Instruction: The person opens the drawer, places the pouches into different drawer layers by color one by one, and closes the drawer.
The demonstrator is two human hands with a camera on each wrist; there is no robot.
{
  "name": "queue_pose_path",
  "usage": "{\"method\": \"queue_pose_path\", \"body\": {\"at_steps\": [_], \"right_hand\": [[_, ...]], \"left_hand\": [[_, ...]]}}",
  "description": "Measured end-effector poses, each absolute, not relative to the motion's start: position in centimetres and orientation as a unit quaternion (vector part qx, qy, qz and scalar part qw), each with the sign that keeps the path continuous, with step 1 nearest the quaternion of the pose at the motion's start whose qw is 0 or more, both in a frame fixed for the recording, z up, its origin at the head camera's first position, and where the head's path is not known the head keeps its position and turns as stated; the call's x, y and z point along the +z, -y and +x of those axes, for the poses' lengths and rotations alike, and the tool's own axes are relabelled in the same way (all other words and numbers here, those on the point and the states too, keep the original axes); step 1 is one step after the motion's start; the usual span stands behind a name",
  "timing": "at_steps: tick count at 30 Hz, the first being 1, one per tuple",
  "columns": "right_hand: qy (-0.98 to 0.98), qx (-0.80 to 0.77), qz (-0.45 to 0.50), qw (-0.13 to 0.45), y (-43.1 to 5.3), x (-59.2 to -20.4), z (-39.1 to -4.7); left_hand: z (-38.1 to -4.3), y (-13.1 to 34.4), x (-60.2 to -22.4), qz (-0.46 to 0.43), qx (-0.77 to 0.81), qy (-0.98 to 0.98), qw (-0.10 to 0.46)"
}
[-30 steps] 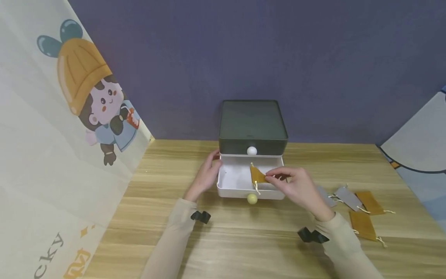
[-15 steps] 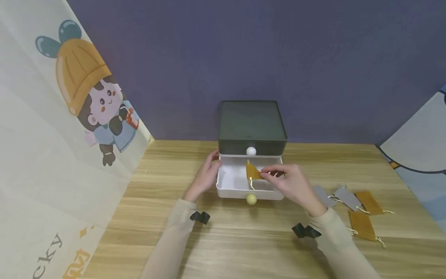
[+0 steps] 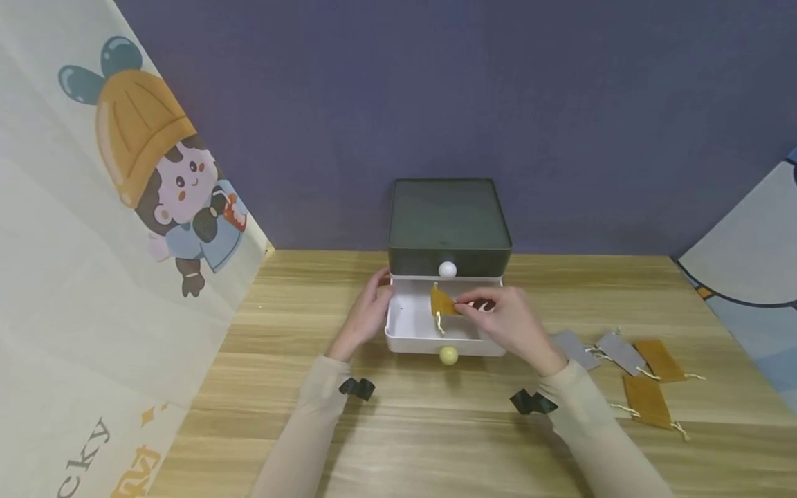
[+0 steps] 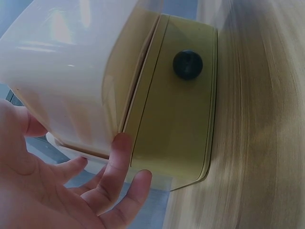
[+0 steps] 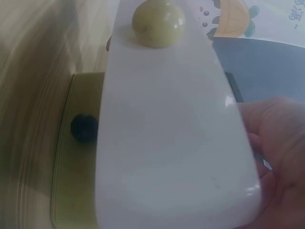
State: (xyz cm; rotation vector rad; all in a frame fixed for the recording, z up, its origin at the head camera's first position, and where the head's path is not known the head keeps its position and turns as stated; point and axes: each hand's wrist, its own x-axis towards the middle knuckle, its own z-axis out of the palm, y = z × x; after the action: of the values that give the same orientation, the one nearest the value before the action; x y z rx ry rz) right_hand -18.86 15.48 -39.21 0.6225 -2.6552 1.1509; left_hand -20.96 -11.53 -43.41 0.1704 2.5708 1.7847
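Note:
A small drawer cabinet with a dark green top stands against the back wall. Its white drawer, with a yellow knob, is pulled out. My right hand pinches an orange drawstring pouch between thumb and fingertips over this drawer; the pouch's cord dangles. In the right wrist view the drawer front hides the pouch and the fingertips. My left hand rests against the left side of the drawer and cabinet. Its fingers are loosely bent beside the cabinet in the left wrist view.
Right of the cabinet lie two grey pouches and two orange pouches with pale cords. A white knob marks the upper drawer. Below the white drawer, an olive drawer with a dark knob is closed.
My right hand has moved left and slightly away from me, carrying the orange pouch further over the white drawer. The left hand has kept its place.

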Motion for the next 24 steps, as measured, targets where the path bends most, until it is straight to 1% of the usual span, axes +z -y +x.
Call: {"method": "queue_pose_path", "body": {"at_steps": [6,12,20,24], "right_hand": [[0.895,0.371,0.226,0.097,-14.8,-39.7,-19.5],[0.889,0.370,0.236,0.129,-14.8,-40.2,-19.4],[0.850,0.451,0.223,0.155,-15.3,-40.7,-18.9],[0.834,0.472,0.221,0.179,-15.7,-40.9,-18.5]], "left_hand": [[-20.9,11.6,-43.3,0.049,0.574,-0.817,0.002],[-20.9,11.5,-43.5,0.050,0.576,-0.816,0.010],[-21.0,11.6,-43.5,0.045,0.573,-0.818,0.008],[-21.0,11.6,-43.5,0.047,0.571,-0.820,0.006]]}}
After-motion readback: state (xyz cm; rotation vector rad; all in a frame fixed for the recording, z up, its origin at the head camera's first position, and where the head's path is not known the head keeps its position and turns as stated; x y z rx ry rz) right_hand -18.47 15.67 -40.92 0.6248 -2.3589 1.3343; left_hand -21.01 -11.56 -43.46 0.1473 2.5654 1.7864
